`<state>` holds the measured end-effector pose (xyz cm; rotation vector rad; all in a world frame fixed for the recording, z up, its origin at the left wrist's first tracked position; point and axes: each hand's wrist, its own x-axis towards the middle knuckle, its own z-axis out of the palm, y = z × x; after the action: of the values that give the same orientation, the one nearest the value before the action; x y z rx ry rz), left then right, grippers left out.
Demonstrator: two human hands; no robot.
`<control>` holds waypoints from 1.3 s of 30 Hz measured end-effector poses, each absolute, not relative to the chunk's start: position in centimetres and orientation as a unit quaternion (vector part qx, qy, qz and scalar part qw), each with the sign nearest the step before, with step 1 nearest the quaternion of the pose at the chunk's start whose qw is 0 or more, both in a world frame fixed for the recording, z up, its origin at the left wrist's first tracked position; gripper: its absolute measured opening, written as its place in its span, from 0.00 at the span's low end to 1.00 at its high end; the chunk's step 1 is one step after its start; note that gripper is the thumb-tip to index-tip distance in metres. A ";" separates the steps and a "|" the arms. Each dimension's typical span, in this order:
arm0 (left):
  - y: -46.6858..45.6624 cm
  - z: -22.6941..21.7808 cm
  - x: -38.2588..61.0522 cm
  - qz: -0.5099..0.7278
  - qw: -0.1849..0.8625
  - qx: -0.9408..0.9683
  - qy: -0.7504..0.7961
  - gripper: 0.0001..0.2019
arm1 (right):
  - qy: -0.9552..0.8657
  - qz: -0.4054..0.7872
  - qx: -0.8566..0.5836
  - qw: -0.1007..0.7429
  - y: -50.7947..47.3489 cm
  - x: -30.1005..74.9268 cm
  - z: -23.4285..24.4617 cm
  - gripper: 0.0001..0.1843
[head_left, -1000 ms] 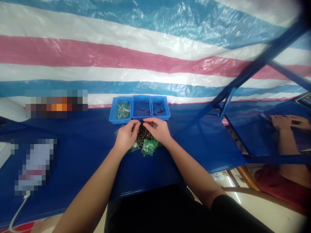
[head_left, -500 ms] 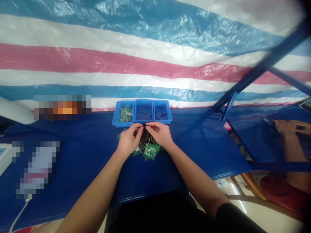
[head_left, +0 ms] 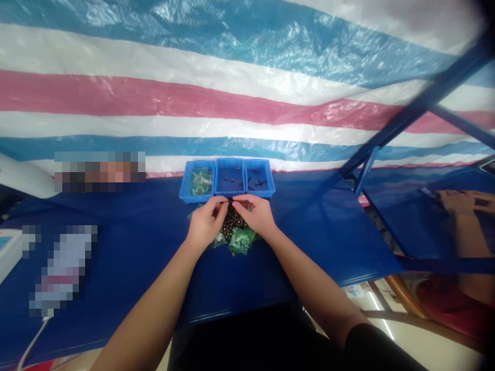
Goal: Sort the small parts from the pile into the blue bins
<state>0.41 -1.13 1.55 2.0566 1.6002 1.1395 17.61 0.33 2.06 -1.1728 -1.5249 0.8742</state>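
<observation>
My left hand (head_left: 207, 222) and my right hand (head_left: 256, 213) meet fingertip to fingertip over a heap of small dark metal parts (head_left: 232, 222) lying on green plastic bags (head_left: 240, 241) on the blue table (head_left: 127, 257). Both hands are pinched on a tiny dark piece held between them, too small to name. Just beyond stand three small blue bins: the left bin (head_left: 197, 181) holds pale green parts, the middle bin (head_left: 229, 179) and the right bin (head_left: 260, 180) hold a few dark parts.
A striped tarpaulin (head_left: 232, 93) hangs behind the table. Blue frame bars (head_left: 390, 134) slant at the right. Another person's hands (head_left: 464, 202) rest on a neighbouring table at the far right. A white device with a cable (head_left: 11, 247) sits at the left edge.
The view has shifted slightly; both hands stay together over the heap, fingertips drawn closer into a pinch than a second ago.
</observation>
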 end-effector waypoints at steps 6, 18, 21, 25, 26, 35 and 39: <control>-1.1 1.5 0.4 0.384 0.169 0.715 0.559 0.13 | -0.607 0.390 -0.480 0.499 0.2 17.5 2.1 0.13; -1.2 1.6 0.4 0.384 0.160 0.717 0.560 0.15 | -0.617 0.370 -0.481 0.501 0.3 17.5 1.9 0.11; -1.1 1.6 0.4 0.388 0.160 0.718 0.555 0.14 | -0.617 0.369 -0.484 0.500 0.3 17.6 2.0 0.11; -1.1 1.5 0.4 0.388 0.159 0.718 0.556 0.13 | -0.621 0.365 -0.481 0.500 0.3 17.6 2.0 0.11; -1.1 1.5 0.4 0.386 0.160 0.718 0.557 0.13 | -0.622 0.366 -0.480 0.499 0.3 17.6 2.0 0.12; -1.0 1.5 0.2 0.376 0.169 0.708 0.572 0.14 | -0.619 0.372 -0.475 0.503 0.3 17.6 2.1 0.11; -1.1 1.5 0.4 0.384 0.163 0.708 0.570 0.14 | -0.615 0.365 -0.477 0.511 0.3 17.6 2.2 0.11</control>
<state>0.37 -1.10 1.55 2.0197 1.6261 1.0954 17.59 0.33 2.16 -1.1476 -1.4800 0.8793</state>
